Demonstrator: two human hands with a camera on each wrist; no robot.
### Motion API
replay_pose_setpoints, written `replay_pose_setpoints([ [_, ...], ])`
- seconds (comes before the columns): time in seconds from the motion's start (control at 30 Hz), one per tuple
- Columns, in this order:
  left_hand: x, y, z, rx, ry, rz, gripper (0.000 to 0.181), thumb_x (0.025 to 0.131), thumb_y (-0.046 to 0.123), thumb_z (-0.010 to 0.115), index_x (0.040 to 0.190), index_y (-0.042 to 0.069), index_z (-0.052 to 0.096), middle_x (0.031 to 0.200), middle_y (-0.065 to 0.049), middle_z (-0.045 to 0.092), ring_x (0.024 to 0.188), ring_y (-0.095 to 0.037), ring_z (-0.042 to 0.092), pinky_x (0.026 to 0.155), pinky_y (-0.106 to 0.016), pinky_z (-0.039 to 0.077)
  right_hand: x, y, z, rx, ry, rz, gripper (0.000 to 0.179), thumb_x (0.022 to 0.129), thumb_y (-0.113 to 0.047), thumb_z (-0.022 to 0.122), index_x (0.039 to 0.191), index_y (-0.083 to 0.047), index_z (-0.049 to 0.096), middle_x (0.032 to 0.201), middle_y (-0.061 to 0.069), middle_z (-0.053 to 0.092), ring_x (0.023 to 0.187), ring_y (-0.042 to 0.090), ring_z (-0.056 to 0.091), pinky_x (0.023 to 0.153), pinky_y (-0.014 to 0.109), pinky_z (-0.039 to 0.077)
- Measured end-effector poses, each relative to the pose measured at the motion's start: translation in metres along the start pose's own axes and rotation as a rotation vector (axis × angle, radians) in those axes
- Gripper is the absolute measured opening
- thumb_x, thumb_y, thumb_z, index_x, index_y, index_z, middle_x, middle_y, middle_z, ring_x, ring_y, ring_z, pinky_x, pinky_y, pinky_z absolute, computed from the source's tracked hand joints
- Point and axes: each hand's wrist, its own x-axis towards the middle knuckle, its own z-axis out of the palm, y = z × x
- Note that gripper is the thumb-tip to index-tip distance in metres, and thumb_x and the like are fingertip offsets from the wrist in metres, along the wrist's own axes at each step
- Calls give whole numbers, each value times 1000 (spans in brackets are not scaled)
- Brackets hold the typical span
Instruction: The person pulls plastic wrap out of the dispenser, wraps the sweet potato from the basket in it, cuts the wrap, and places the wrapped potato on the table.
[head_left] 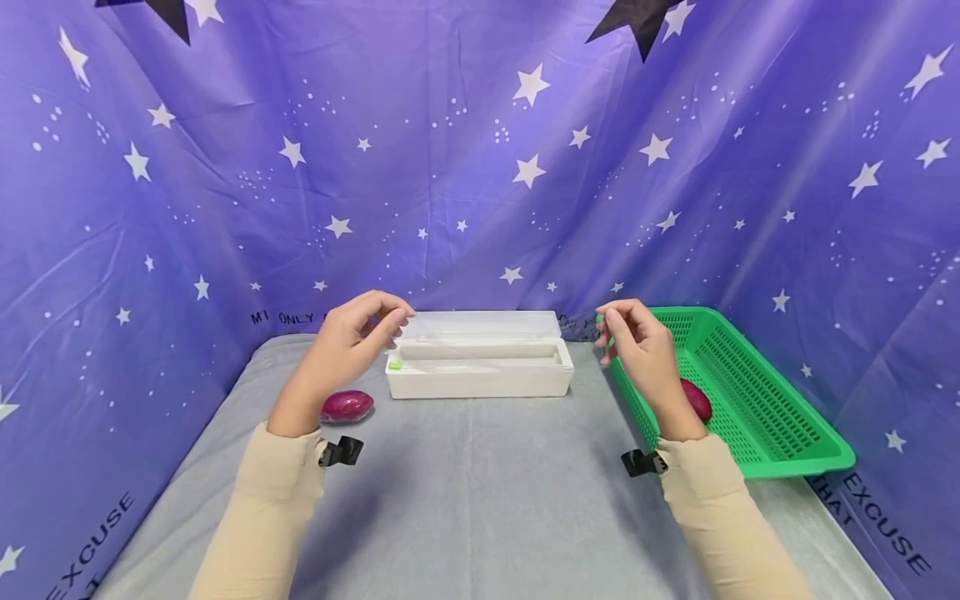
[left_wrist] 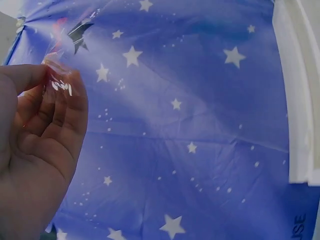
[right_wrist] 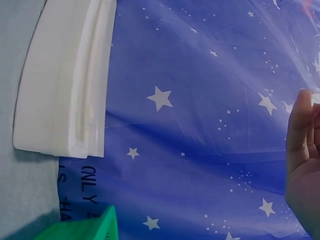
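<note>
A sheet of clear plastic wrap (left_wrist: pixel 62 87) stretches in the air between both hands. My left hand (head_left: pixel 352 337) pinches one end between thumb and fingertips, and the film crosses those fingers in the left wrist view. At the other end, my right hand (head_left: pixel 642 346) pinches the film with thumb and index finger. Behind and below the sheet stands a white wrap dispenser box (head_left: pixel 480 382), its translucent lid (head_left: pixel 487 323) raised. A green slider (head_left: pixel 395 365) sits at its left front corner. Close to the left wrist lies a shiny purple-red oval item (head_left: pixel 347 406).
On the right, a green slotted basket (head_left: pixel 832 454) holds another purple-red item (head_left: pixel 696 400), partly hidden behind the right wrist. Grey cloth (head_left: pixel 472 500) covers the table. A purple star-printed curtain (head_left: pixel 450 208) closes off the back and sides.
</note>
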Motion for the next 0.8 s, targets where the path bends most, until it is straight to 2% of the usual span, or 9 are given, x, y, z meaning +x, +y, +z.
replay_pose_setpoints([
  [0.13, -4, -2, 4, -75, -46, -55, 14, 103, 12, 58, 110, 10, 70, 89, -2, 63, 69, -21, 63, 62, -33, 56, -2, 5, 2, 17, -18, 26, 19, 104, -3, 50, 110, 13, 59, 83, 6, 62, 61, 25, 59, 45, 30, 51],
  [0.37, -11, -7, 9, -88, -128, -104, 13, 103, 16, 58, 110, 14, 69, 88, -7, 63, 66, -18, 61, 60, -32, 56, -6, 11, 4, 30, -25, 53, 17, 104, -1, 51, 109, 11, 61, 78, 5, 61, 52, 28, 55, 41, 30, 48],
  [0.57, -16, -19, 13, -72, -136, -127, 15, 104, 18, 57, 112, 13, 69, 88, -7, 64, 68, -17, 62, 61, -32, 57, -12, 21, 4, -3, -36, 75, 17, 104, -2, 51, 110, 10, 62, 79, 7, 61, 55, 28, 56, 44, 32, 51],
  [0.8, -28, -37, 18, -73, -151, -177, 15, 104, 20, 57, 111, 15, 69, 91, -1, 64, 77, -19, 64, 69, -37, 57, -20, 34, 2, -48, -62, 97, 16, 103, -1, 51, 108, 10, 62, 79, 9, 61, 61, 29, 59, 49, 35, 54],
])
